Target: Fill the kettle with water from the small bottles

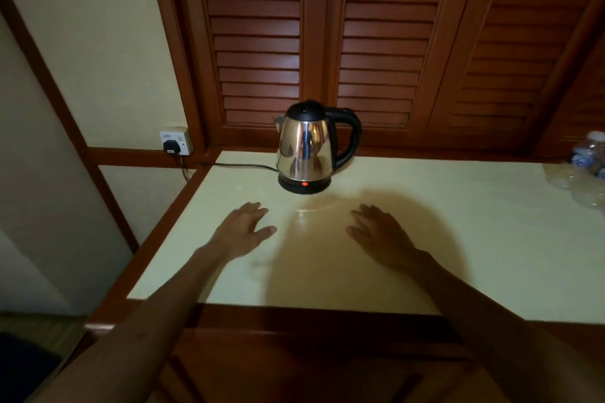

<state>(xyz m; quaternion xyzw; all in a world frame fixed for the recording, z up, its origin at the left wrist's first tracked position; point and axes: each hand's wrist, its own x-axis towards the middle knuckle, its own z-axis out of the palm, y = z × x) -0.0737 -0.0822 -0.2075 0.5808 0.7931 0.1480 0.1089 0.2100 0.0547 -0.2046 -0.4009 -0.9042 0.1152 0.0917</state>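
Note:
A steel kettle [306, 150] with a black lid, handle and base stands at the back of the pale table [458, 239]; its lid is down and a red light glows on the base. Small clear water bottles [586, 163] with blue labels sit at the far right edge, partly cut off by the frame. My left hand [244, 229] lies flat on the table, in front of the kettle and to its left. My right hand [381, 232] lies flat in front and to the right. Both are empty with fingers spread.
A black cord [242, 166] runs from the kettle base left to a plug in a wall socket [175, 142]. Brown louvred doors [360, 42] stand behind the table. The table has a wooden frame; its left edge drops to a wall recess.

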